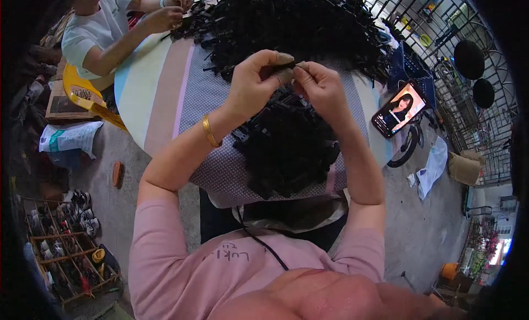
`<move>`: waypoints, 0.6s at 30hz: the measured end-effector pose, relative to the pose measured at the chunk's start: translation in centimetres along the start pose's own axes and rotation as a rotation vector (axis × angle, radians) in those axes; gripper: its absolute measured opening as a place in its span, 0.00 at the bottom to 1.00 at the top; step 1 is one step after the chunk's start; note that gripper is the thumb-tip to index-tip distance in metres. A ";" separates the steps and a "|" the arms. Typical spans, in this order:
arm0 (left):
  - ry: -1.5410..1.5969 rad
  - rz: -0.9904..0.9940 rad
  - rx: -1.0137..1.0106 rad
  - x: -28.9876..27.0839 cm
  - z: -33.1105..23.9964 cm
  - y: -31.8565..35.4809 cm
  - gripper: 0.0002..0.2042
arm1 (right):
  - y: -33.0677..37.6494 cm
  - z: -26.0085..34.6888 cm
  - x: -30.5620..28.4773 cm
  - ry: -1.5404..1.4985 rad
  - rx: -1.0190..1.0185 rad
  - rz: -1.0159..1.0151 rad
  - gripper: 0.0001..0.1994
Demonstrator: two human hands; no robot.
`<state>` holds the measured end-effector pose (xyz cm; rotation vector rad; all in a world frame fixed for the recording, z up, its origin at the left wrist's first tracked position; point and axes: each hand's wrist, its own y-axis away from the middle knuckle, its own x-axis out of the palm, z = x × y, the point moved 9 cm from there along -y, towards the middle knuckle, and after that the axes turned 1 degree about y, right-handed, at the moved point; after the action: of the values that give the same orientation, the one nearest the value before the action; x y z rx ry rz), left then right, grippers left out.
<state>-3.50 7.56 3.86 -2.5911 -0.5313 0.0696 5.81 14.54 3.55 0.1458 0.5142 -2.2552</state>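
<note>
A small black part (285,68), too small to make out its kind, sits between my two hands above the table. My left hand (250,83) pinches it between thumb and forefinger, both with greyish coverings on their tips. My right hand (324,90) is closed too, its thumb and forefinger pressed together at the part's right end. Below my hands, near the table's front edge, lies a heap of black pieces (292,149). Beyond them spreads a far bigger pile of similar black pieces (281,22).
A striped cloth covers the round table (151,94). At its right edge a phone (399,109) stands tilted with a lit screen. Across at the far left, another person (102,39) works with both hands by the pile. A yellow chair (82,97) and a shoe rack (60,243) stand left.
</note>
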 end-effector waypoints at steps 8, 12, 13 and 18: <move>-0.520 0.038 0.277 0.8 -2.7 0.3 0.12 | -0.9 -1.5 -0.7 -0.053 0.103 0.123 0.08; -0.336 0.068 0.225 1.4 -2.5 0.4 0.12 | -2.9 -1.3 -8.1 0.442 -0.112 -0.121 0.13; -0.310 0.193 0.169 2.4 -2.3 0.4 0.14 | -3.3 -3.0 -11.2 0.569 -0.086 -0.288 0.15; -0.437 0.600 0.118 5.5 -0.5 1.7 0.14 | -3.9 -11.5 -19.2 0.962 0.223 -0.678 0.16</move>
<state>2.23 8.02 3.72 -2.5273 0.1269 0.8497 15.16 34.84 -0.60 1.3932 0.8905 -2.7930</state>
